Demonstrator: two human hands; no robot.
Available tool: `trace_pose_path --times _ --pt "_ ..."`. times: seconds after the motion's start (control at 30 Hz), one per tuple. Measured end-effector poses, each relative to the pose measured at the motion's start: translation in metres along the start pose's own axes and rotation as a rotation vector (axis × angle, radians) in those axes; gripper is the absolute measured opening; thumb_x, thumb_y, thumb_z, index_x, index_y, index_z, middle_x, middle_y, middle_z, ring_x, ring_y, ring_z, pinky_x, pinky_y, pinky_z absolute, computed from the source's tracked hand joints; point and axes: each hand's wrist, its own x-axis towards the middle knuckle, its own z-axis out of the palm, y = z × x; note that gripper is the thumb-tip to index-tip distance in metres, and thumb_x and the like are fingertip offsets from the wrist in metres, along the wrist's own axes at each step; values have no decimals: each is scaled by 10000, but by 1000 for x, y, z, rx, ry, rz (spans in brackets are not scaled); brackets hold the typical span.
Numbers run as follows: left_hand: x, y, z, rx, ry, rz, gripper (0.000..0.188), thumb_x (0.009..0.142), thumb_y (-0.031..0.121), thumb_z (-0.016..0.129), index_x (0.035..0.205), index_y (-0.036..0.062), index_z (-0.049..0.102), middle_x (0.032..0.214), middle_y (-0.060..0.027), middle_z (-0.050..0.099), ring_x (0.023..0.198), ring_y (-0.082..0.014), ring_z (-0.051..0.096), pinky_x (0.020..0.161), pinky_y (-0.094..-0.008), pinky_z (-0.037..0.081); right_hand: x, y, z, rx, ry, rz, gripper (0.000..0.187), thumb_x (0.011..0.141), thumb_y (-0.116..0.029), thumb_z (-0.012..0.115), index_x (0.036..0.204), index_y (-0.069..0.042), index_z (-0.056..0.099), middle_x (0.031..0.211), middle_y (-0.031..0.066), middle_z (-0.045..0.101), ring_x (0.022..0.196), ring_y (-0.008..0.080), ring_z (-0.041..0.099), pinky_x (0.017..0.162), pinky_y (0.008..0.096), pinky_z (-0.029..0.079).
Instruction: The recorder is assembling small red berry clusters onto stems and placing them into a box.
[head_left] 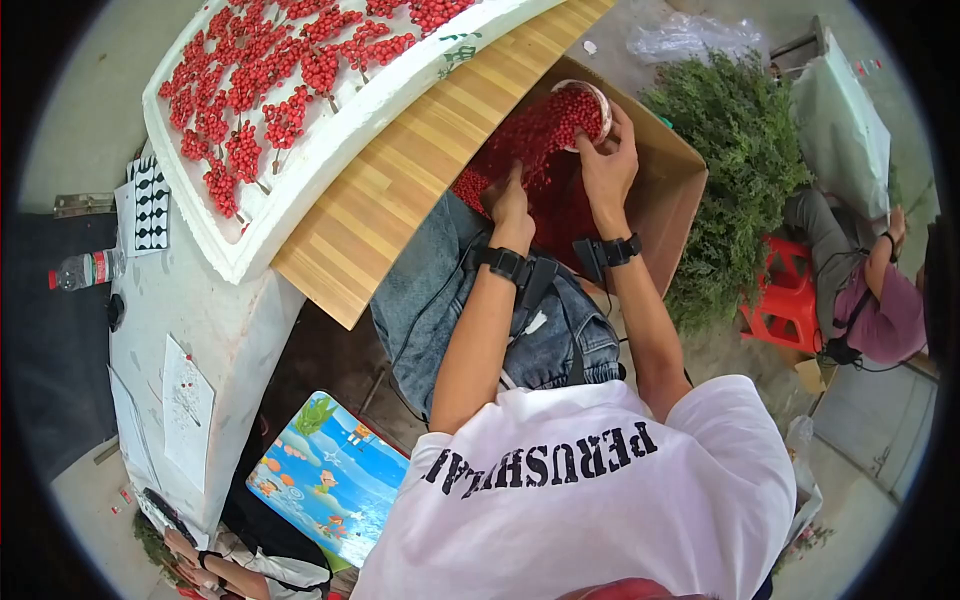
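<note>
My right hand (608, 168) grips the rim of a round white tub (602, 100), which is tipped on its side. Loose red berries (530, 128) stream from the tub toward the lower left, blurred by motion. Beneath them stands an open cardboard box (675, 190) with more red berries inside. My left hand (510, 208) is down in the box among the berries, its fingers mostly hidden by them. Dark bands with small devices and cables are strapped round both my wrists.
A white foam tray (225, 255) with several red berry sprigs rests on a wooden board (370, 215) at upper left. Green foliage (725, 170) lies right of the box, beside a red stool (785, 300) and a seated person. Another person's hands show at lower left.
</note>
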Motion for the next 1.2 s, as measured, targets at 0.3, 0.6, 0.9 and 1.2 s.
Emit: trace_pose_path --times 0.3,0.6,0.9,1.2 --pt "-5 10 4 137 128 -52 269 850 235 727 940 -15 683 870 -70 667 744 -146 560 661 -299 461 5 -6 2 -180 36 -104 552 796 -21 717 1305 -16 504 1121 102 640 929 144 644 761 258 536" --pt "-4 12 10 106 144 24 240 823 233 765 867 9 689 806 -5 625 678 -104 487 625 -272 420 8 -38 9 -391 75 -317 560 774 -26 747 1293 -37 536 1129 103 630 893 150 647 744 251 541" --pt "13 8 11 64 171 88 252 832 226 751 951 6 721 824 -36 677 652 -108 516 586 -289 431 25 7 18 -81 187 -114 566 754 -40 758 1267 -58 517 1039 111 651 883 174 639 749 305 544" --pt "11 15 23 95 85 -51 163 828 235 758 907 93 740 814 44 687 565 -5 433 425 -174 328 5 234 21 -814 -58 61 413 789 -213 668 1187 -163 572 1027 226 591 909 426 605 747 500 513"
